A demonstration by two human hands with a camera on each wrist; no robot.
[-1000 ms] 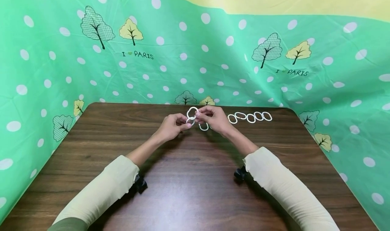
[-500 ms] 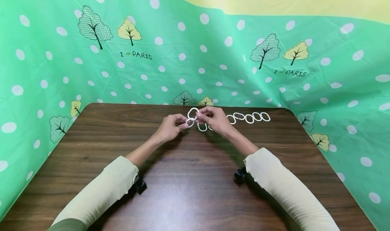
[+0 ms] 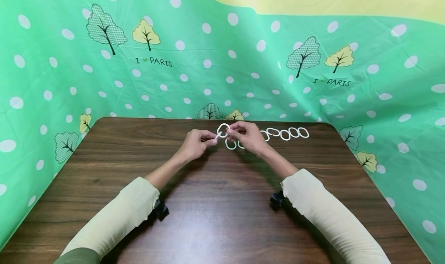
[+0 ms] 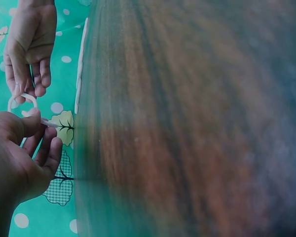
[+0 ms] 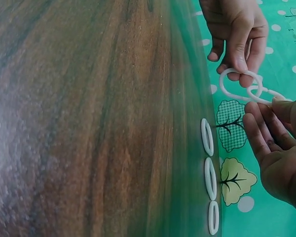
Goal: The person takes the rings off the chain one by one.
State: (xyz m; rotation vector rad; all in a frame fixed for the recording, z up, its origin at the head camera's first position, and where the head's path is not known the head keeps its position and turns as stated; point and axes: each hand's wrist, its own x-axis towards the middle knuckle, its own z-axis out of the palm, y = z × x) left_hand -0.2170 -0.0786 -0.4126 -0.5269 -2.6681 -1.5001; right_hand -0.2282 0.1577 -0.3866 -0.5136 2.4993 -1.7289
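Note:
Thumb and fingertips of my left hand [image 3: 196, 145] pinch one white oval chain link [image 3: 218, 136], seen nearly edge-on in the head view. My right hand [image 3: 249, 137] pinches a second white chain link [image 3: 223, 124], its loop facing the head camera. Both links are held up above the far part of the table, between the hands. In the right wrist view, the left hand's link [image 5: 222, 87] and the right hand's link [image 5: 276, 95] pass through each other. Fingertips cover part of each link.
More loose white links lie on the dark wood table [image 3: 194, 210]: one link [image 3: 231, 149] below the hands, another partly hidden by the right hand, and a row of several links [image 3: 285, 135] to the right. A green printed curtain [image 3: 194, 70] hangs around the table's back and sides.
The link in my left hand has turned from showing its open loop to nearly edge-on. The right hand and its link have shifted slightly right. The loose links stay in place.

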